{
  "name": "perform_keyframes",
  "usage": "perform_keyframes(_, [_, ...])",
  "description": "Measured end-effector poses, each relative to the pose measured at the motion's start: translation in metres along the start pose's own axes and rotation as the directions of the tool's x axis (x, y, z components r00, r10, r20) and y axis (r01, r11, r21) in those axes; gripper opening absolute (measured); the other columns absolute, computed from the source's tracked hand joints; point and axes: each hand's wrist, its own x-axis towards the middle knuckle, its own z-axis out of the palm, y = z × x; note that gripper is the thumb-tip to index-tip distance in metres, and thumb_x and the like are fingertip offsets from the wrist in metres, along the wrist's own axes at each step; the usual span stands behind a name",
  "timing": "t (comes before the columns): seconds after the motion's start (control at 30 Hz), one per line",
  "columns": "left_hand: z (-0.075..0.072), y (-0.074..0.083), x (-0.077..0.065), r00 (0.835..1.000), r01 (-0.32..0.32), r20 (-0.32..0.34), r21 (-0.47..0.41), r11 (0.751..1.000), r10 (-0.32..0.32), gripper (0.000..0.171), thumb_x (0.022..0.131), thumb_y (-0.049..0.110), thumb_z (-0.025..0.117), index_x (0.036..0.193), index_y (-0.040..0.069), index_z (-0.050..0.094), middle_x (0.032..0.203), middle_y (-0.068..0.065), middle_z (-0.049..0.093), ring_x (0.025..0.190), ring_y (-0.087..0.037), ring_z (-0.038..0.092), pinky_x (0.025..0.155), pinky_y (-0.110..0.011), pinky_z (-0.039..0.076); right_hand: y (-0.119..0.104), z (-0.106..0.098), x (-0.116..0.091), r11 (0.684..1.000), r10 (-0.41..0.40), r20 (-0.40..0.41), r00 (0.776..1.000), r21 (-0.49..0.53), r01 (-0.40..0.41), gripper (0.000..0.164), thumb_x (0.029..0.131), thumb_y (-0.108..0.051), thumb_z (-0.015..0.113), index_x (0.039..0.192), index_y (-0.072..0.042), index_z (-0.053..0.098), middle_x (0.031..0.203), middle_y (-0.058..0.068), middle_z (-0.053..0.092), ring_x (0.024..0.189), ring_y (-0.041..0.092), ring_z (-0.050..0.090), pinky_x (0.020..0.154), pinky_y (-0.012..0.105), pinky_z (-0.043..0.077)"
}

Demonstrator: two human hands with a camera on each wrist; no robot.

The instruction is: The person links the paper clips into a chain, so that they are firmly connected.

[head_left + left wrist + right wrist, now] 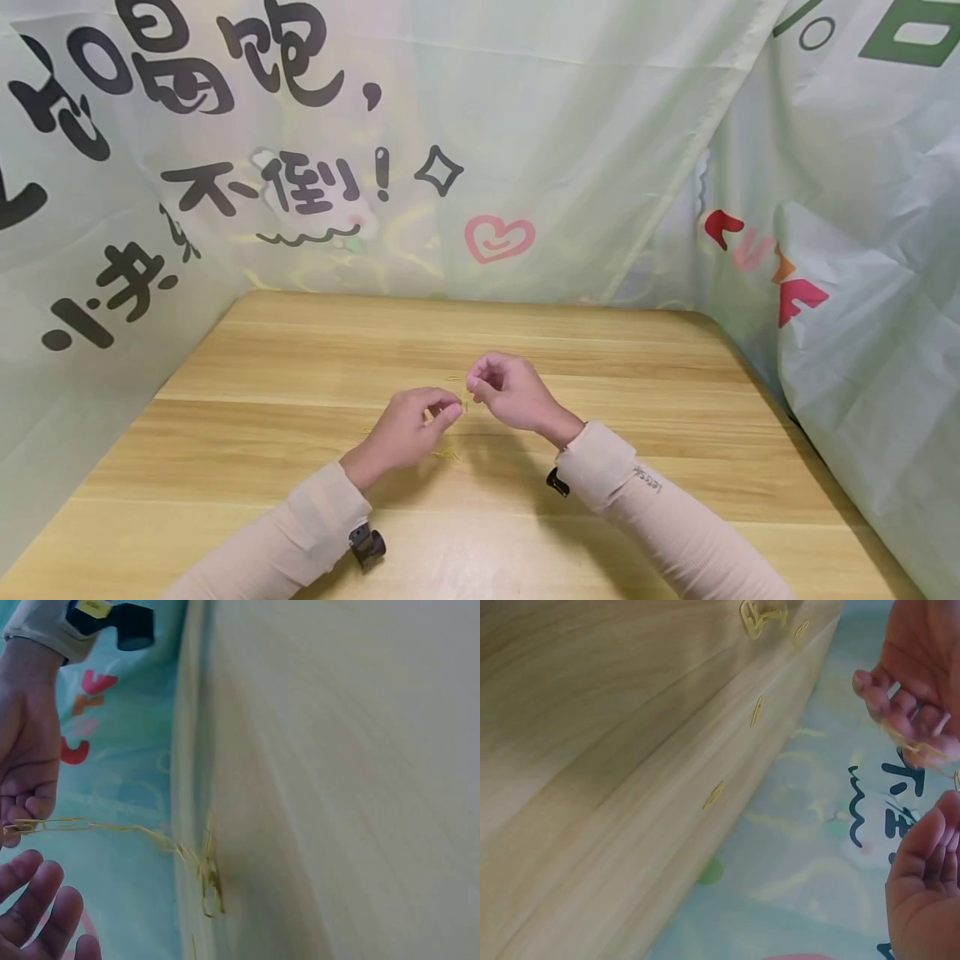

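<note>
Left hand (pixel 407 425) and right hand (pixel 519 396) pinch thin, looped yellow paperclips (pixel 120 826) above the wood-grained table (pixel 645 358).

Yellow paperclip chain (pixel 124 826) in midair

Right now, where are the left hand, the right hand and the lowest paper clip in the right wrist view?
Left hand (pixel 405 427): head view, behind the thumb.
Right hand (pixel 521 398): head view, behind the thumb.
Lowest paper clip (pixel 713 795): right wrist view, middle of its wire.
</note>
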Motion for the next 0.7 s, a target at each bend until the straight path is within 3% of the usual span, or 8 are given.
perform_keyframes(0.2, [-0.005, 0.003, 0.001, 0.998, 0.063, -0.005, -0.102, 0.993, -0.064, 0.016, 0.098, 0.015, 0.058, 0.089, 0.007, 0.069, 0.081, -0.004, 0.067, 0.075, -0.012, 0.061, 0.067, -0.028, 0.053, -0.004, 0.007, 0.005, 0.996, -0.081, 0.043, 0.996, 0.03, 0.08, 0.004, 0.093, 0.0, 0.06, 0.091, -0.001, 0.064, 0.075, 0.004, 0.064, 0.061, 0.013, 0.059, 0.056, 0.027, 0.051])
perform_keyframes(0.37, [-0.01, 0.002, -0.002, 0.995, 0.095, -0.008, -0.112, 0.989, -0.097, 0.019, 0.098, 0.012, 0.058, 0.082, 0.006, 0.066, 0.074, -0.007, 0.063, 0.073, -0.012, 0.059, 0.068, -0.028, 0.053, 0.0, 0.008, 0.01, 0.998, -0.055, 0.055, 0.997, 0.007, 0.055, 0.006, 0.095, -0.004, 0.06, 0.093, 0.0, 0.064, 0.078, 0.009, 0.065, 0.069, 0.029, 0.064, 0.057, 0.028, 0.051])
perform_keyframes(0.47, [-0.013, 0.0, -0.004, 0.994, 0.102, -0.013, -0.11, 0.989, -0.105, 0.018, 0.098, 0.012, 0.058, 0.084, 0.006, 0.067, 0.073, -0.005, 0.062, 0.073, -0.011, 0.059, 0.069, -0.029, 0.052, 0.009, 0.006, 0.015, 0.998, -0.002, 0.07, 0.998, -0.06, 0.007, 0.01, 0.096, -0.006, 0.059, 0.099, 0.002, 0.065, 0.084, 0.015, 0.066, 0.075, 0.035, 0.064, 0.059, 0.028, 0.05])
perform_keyframes(0.6, [-0.017, 0.001, -0.005, 0.994, 0.105, -0.01, -0.121, 0.987, -0.107, 0.017, 0.099, 0.015, 0.057, 0.087, 0.009, 0.068, 0.076, -0.005, 0.063, 0.075, -0.012, 0.06, 0.071, -0.03, 0.052, 0.025, 0.006, 0.026, 0.978, 0.077, 0.119, 0.99, -0.202, -0.052, 0.018, 0.097, -0.009, 0.059, 0.109, 0.002, 0.065, 0.092, 0.012, 0.067, 0.078, 0.026, 0.064, 0.065, 0.031, 0.053])
perform_keyframes(0.7, [-0.019, 0.002, -0.007, 0.994, 0.107, -0.005, -0.136, 0.985, -0.109, 0.018, 0.099, 0.016, 0.056, 0.088, 0.01, 0.069, 0.078, -0.005, 0.065, 0.075, -0.011, 0.06, 0.071, -0.03, 0.053, 0.037, 0.009, 0.036, 0.942, 0.123, 0.171, 0.978, -0.33, -0.061, 0.024, 0.096, -0.011, 0.059, 0.116, 0.001, 0.064, 0.094, 0.007, 0.067, 0.081, 0.017, 0.063, 0.07, 0.032, 0.053])
